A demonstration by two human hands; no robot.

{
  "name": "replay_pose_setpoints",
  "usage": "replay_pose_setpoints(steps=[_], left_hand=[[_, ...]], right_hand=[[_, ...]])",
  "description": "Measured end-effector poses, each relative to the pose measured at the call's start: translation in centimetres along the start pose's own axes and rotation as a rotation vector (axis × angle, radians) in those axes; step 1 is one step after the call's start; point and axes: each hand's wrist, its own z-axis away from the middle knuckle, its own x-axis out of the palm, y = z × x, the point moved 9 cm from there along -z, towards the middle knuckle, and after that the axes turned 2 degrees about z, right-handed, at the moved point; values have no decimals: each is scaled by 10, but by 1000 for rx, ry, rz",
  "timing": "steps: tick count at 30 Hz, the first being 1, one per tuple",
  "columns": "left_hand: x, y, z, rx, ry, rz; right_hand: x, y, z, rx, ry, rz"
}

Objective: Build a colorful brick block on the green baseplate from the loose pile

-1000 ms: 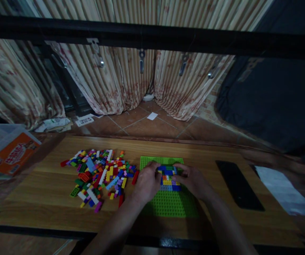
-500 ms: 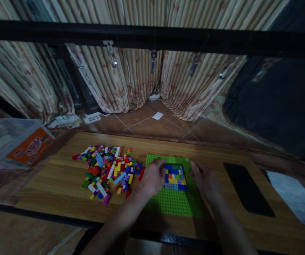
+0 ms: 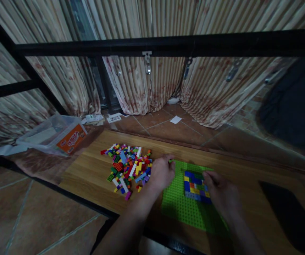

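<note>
A green studded baseplate (image 3: 180,209) lies on the wooden table, bearing a low, roughly rectangular build of toy bricks (image 3: 195,186) in blue, yellow, grey and other colours. My left hand (image 3: 163,172) is over the plate's upper left edge, between the build and the loose bricks. Its fingers are curled together, and what they hold, if anything, is hidden. At the build's right side is my right hand (image 3: 221,191), thumb and fingers closed near the upper right corner and covering part of it. Left of the plate spreads a pile of loose toy bricks (image 3: 126,163).
A black flat object (image 3: 288,212) lies on the table (image 3: 86,170) at right. On the floor at left stands a clear plastic box (image 3: 51,136) with an orange label. A dark metal bar (image 3: 168,46) crosses in front of the curtains (image 3: 163,81).
The view has turned left, so the table appears farther right. My left hand has moved off the build toward the loose bricks. My right hand has come in to the build's right side.
</note>
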Motion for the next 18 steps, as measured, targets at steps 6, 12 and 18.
replay_pose_setpoints(steps=[6, 12, 18], left_hand=[[-60, -25, -13, -27, 272, -370], [-92, -58, -15, -211, 318, -581], [-94, -68, -13, -276, 271, -657]], right_hand=[[5, -2, 3, -39, -22, 16], [9, -2, 5, -24, -68, 42], [9, -3, 5, -55, -76, 36]])
